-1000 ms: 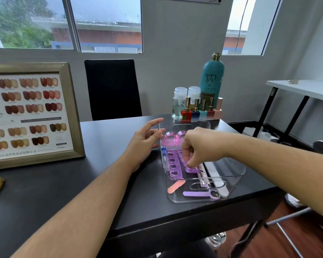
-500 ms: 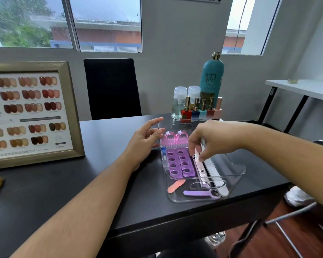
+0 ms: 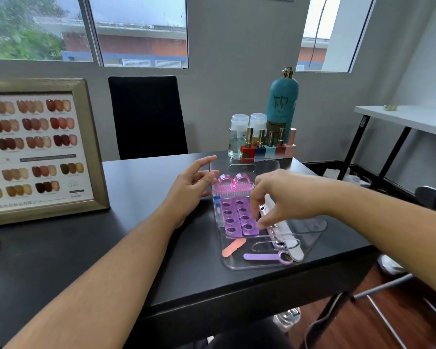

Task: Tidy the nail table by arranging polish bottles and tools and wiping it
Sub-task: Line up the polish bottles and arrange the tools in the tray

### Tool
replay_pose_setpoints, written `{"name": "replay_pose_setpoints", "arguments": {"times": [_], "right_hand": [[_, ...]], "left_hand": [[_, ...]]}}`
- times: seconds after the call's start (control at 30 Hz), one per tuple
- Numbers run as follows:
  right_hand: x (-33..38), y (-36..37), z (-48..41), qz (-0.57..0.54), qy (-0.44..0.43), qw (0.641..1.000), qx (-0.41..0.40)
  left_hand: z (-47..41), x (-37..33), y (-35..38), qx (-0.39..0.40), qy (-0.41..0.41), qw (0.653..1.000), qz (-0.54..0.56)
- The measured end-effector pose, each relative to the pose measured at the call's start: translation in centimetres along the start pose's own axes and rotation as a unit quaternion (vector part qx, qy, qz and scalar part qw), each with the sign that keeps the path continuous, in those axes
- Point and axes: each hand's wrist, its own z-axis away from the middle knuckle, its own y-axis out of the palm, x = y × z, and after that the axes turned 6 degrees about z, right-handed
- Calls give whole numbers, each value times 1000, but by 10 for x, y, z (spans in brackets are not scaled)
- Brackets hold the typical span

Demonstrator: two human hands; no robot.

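Note:
A clear tray [image 3: 275,266] lies on the black table [image 3: 111,248], right of centre. It holds a pink nail brush [image 3: 233,188], two purple toe separators [image 3: 237,217] side by side, an orange file [image 3: 233,246], a purple tool [image 3: 264,257] and a white nail file [image 3: 295,249]. My right hand [image 3: 285,197] hovers over the tray, and its curled fingertips pinch a pink metal tool [image 3: 272,229] beside the separators. My left hand [image 3: 191,187] is relaxed, fingers touching the tray's left edge. Polish bottles [image 3: 267,147] stand in a row behind the tray.
Two clear pump bottles [image 3: 238,137] and a tall teal bottle [image 3: 282,102] stand behind the polishes. A framed nail colour chart [image 3: 35,147] leans at the left. A black chair [image 3: 146,117] is behind the table, a white side table [image 3: 400,117] at the right.
My right hand has left the purple toe separators and shifted right onto the pink metal tool. The separators now lie side by side. My left hand has stayed put.

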Motion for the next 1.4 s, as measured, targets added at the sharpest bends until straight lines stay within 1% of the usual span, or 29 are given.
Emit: {"name": "replay_pose_setpoints", "arguments": {"times": [0.07,0.17,0.23,0.33,0.5,0.67,0.77,1.0,1.1,1.27,1.4], "right_hand": [[9,-3,3,-17,-40,998,51],[21,-2,3,5,-55,991,122],[26,0,-1,20,-54,987,149],[32,0,-5,34,-51,984,169],[33,1,-5,22,-44,984,170],[29,0,-1,14,-13,991,134],[29,2,-1,42,10,993,114],[36,2,-2,29,22,987,154],[39,3,-4,5,25,985,169],[38,2,-5,-34,12,983,181],[31,-2,-2,-83,1,983,165]], "left_hand": [[0,0,0,0,0,1000,1],[1,-1,1,-3,-1,1000,1],[1,-1,1,-2,-1,1000,-1],[1,-1,1,-2,0,1000,-3],[0,1,0,1,1,1000,-4],[0,2,0,2,4,1000,-5],[-1,2,0,3,4,1000,-5],[-1,2,0,2,8,1000,0],[-2,3,0,4,10,1000,-3],[-2,4,0,5,12,1000,-4],[-2,4,0,6,13,1000,-3]]}}
